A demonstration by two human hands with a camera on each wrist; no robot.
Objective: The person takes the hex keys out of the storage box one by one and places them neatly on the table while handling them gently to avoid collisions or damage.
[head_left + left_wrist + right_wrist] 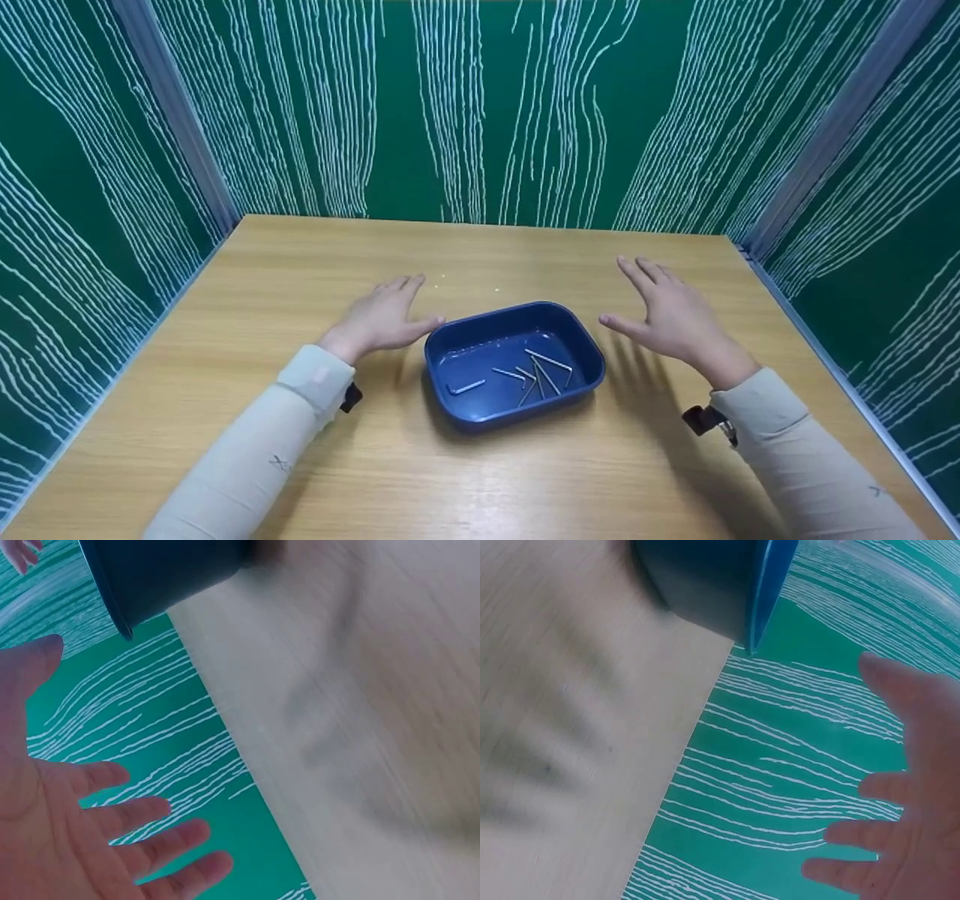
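Note:
A dark blue plastic tray (457,405) with rounded corners sits slightly turned on the table. Inside it lie several L-shaped hex keys (555,361), most bunched toward the right and one hex key (469,387) apart at the left. My left hand (382,319) is at the tray's left, fingers spread, thumb tip right by the rim corner in the head view. To the right of the tray, my right hand (671,319) hovers with spread fingers and casts a shadow on the wood. Both palms appear bare in the wrist views, the tray wall (165,577) beyond the left thumb.
The wooden table (315,247) is enclosed by green panels (390,112) with white wavy lines. Grey metal posts (176,112) stand at the back corners. A few tiny pale specks (496,289) lie behind the tray.

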